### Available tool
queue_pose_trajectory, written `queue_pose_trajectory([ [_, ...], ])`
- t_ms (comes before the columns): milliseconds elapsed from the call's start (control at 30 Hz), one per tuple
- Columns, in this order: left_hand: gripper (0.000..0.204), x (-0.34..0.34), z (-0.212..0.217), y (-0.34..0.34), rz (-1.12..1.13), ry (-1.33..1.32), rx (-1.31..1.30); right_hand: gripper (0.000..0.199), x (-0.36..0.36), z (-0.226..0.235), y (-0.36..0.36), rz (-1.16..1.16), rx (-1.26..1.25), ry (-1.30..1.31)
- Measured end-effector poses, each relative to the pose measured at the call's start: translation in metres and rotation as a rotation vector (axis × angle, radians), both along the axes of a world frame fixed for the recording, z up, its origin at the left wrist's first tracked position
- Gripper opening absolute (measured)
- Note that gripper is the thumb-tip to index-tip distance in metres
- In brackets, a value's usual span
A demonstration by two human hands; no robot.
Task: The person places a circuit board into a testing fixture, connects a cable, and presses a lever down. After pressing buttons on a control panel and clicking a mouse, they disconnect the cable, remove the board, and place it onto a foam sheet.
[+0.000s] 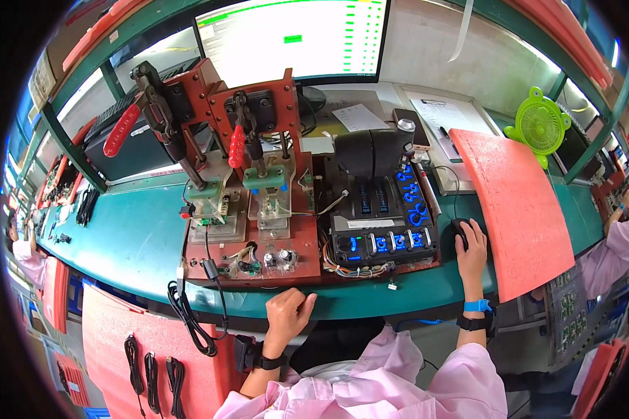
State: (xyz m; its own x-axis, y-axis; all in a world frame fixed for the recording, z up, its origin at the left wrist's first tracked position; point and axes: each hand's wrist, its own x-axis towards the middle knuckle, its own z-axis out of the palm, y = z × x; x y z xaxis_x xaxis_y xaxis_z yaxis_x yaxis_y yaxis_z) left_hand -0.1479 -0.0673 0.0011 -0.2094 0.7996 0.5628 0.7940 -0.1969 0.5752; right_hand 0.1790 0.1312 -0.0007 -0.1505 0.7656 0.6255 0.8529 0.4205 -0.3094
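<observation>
My right hand (472,246) rests over a dark computer mouse (460,234) on the green bench top, fingers draped around it. My left hand (288,314) lies at the bench's front edge, loosely curled with the thumb to the right; no object shows in it. Just beyond it stands a red test fixture (286,262) with two toggle clamps, one with a red handle (236,146), above green circuit boards (267,177). Right of the fixture sits a black throttle control unit (381,209) with blue-lit knobs and switches, its wires showing at the front.
A lit monitor (293,42) stands behind the fixture. Pink foam sheets lie right of the mouse (521,209) and at lower left (112,335), the latter holding several coiled black cables (152,380). Another cable (189,321) hangs over the front edge. A green fan (540,126) stands back right.
</observation>
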Motion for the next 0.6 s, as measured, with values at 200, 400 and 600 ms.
queue_pose_trajectory([
  [200,0.032,0.001,0.001,0.002,0.013,0.001,0.008,0.029,0.014,-0.007,0.003,0.007,-0.014,-0.052],
  [400,0.034,0.002,0.013,-0.007,0.018,-0.164,0.047,0.029,0.015,-0.007,0.007,0.066,0.039,-0.045],
  [600,0.032,-0.009,0.088,-0.057,0.348,0.119,0.044,0.019,0.023,-0.003,-0.003,0.054,0.267,0.129],
])
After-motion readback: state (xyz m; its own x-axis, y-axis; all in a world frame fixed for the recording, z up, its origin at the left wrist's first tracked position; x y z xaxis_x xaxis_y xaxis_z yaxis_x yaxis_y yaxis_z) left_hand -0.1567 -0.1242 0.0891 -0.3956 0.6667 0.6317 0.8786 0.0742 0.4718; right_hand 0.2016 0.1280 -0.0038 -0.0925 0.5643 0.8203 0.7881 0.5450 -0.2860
